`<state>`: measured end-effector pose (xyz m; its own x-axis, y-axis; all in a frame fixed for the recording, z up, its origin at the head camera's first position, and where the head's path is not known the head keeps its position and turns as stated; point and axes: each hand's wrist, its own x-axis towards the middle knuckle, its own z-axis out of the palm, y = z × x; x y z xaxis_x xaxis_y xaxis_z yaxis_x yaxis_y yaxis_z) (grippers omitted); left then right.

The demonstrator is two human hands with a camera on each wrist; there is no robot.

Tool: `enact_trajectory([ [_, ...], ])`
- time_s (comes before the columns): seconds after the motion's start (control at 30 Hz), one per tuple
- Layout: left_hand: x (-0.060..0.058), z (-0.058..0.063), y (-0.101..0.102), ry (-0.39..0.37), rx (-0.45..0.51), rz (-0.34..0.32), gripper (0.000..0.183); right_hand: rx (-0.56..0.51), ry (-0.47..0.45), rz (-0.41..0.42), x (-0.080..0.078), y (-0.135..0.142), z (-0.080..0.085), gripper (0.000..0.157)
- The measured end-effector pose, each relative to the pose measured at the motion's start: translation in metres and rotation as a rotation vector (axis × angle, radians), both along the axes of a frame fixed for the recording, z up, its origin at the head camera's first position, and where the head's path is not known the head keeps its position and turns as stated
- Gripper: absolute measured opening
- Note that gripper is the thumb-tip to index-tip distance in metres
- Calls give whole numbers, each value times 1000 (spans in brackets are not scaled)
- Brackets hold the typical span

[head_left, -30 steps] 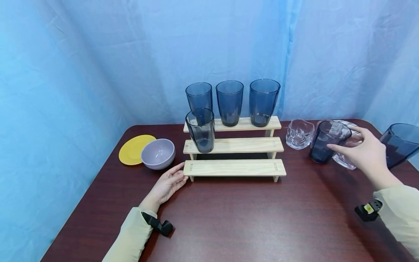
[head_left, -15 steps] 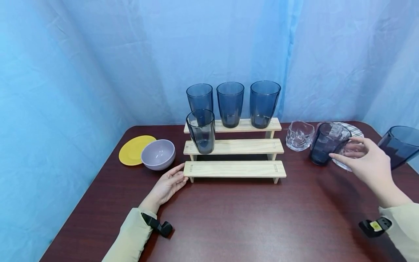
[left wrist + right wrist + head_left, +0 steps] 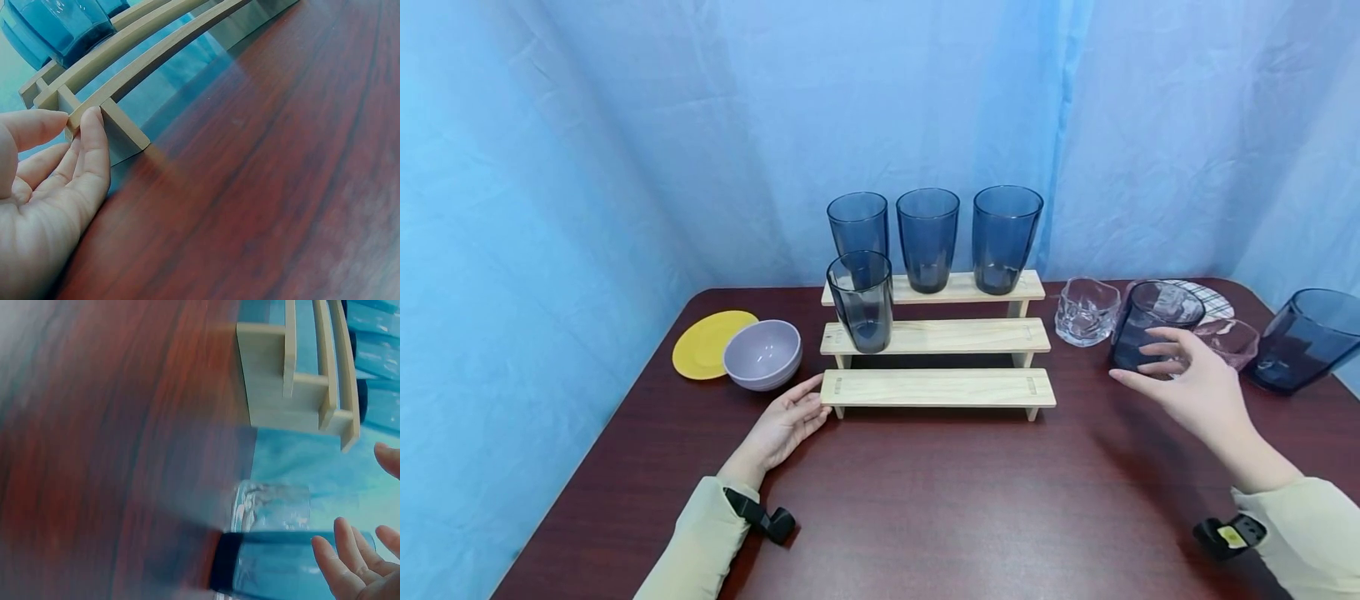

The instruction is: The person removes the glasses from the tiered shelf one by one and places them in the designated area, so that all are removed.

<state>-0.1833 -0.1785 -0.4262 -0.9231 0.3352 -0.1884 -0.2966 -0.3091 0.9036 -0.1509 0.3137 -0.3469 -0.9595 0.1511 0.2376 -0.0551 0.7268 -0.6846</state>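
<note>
My left hand [image 3: 786,423] pinches the left end of the lowest board of a three-step wooden rack [image 3: 938,387], thumb and index finger at its corner [image 3: 74,120]. A dark blue-grey glass tumbler [image 3: 1123,337] stands upright on the table at right. My right hand [image 3: 1198,385] is in front of that tumbler [image 3: 275,565], thumb and fingers spread apart with nothing between them. Whether a fingertip touches the glass, I cannot tell. Several similar tumblers [image 3: 927,242] stand on the rack's top board, and one tumbler [image 3: 867,308] is at the left of the middle board.
Right of the rack sit a clear wavy glass [image 3: 1086,312], a pinkish glass [image 3: 1231,343], a checked plate [image 3: 1206,298] and another dark tumbler [image 3: 1303,346]. At left, a lilac bowl [image 3: 763,354] stands beside a yellow plate [image 3: 700,346]. Blue curtains hang behind the table [image 3: 970,508].
My right hand has come away from the side of the dark tumbler and moved left in front of it, uncovering the pinkish glass. The tumbler stays in place. My left hand keeps its place.
</note>
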Motion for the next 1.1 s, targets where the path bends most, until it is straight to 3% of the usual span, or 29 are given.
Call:
enact_trajectory([
  [0.37,0,0,0,-19,7,16,57,-92,23,88,-7,-36,-7,72],
  [0.77,1,1,0,-6,2,5,59,-162,37,166,-15,-76,-5,69],
  [1.1,-1,1,0,-10,5,1,59,-284,83,287,-23,-100,1,64],
])
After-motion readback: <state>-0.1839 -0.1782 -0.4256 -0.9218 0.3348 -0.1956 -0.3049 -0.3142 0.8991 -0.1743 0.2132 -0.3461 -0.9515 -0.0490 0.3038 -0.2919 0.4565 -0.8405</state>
